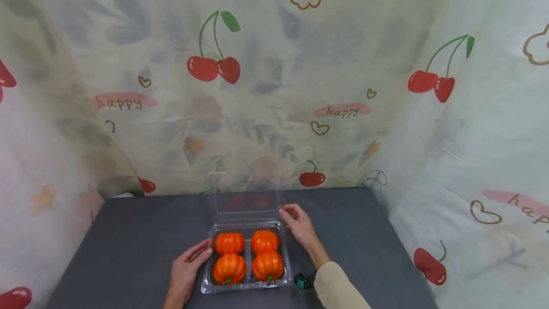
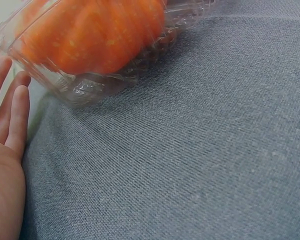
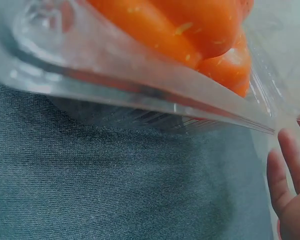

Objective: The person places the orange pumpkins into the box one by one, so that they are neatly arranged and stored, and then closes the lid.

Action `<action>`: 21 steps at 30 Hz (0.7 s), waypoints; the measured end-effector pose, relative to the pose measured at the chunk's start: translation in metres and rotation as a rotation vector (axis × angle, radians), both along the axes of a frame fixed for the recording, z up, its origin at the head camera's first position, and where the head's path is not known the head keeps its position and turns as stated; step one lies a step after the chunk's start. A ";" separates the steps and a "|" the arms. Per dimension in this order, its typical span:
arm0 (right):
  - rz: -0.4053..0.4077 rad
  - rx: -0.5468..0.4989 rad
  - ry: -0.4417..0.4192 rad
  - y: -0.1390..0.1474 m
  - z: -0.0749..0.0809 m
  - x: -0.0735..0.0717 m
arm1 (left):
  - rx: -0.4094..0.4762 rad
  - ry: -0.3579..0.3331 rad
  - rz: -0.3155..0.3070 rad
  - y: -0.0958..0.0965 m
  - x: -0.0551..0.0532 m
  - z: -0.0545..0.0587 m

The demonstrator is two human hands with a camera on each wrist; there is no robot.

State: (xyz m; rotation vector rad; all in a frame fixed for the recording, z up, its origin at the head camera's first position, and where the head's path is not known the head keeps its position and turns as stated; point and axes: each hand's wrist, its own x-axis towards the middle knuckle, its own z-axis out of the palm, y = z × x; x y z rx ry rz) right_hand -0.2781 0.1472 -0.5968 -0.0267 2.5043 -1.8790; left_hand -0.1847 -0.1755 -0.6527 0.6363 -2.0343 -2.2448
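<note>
A clear plastic clamshell box (image 1: pixel 246 285) lies on the table with its clear lid (image 1: pixel 246 215) raised at the back. Inside the base sit several small orange pumpkins (image 1: pixel 229 268), in two columns with a divider between them. My left hand (image 1: pixel 188 266) rests at the box's left side; its fingers (image 2: pixel 19 117) are fairly straight and touch the wall. At the back right corner, my right hand (image 1: pixel 299 225) pinches the lid's edge between thumb and forefinger. Its other fingers (image 3: pixel 277 182) extend loosely in the right wrist view.
A dark grey cloth covers the table (image 1: pixel 356 237). A small black and teal object (image 1: pixel 304 281) lies beside the right sleeve (image 1: pixel 339 287). A patterned curtain (image 1: pixel 266 85) with cherries closes off the back and both sides.
</note>
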 end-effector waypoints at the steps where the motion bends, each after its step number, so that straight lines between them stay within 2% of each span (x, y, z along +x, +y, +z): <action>1: -0.008 0.009 0.004 0.001 0.000 0.000 | 0.001 0.001 -0.003 0.000 0.000 0.000; 6: -0.043 0.054 0.022 0.004 0.001 0.003 | 0.002 0.008 -0.009 0.000 0.000 -0.001; 14: -0.082 0.063 0.027 0.003 0.005 0.007 | 0.007 0.021 -0.003 0.000 -0.001 -0.001; 21: -0.063 0.049 0.031 0.007 0.001 0.009 | 0.006 0.029 0.003 -0.001 0.000 -0.003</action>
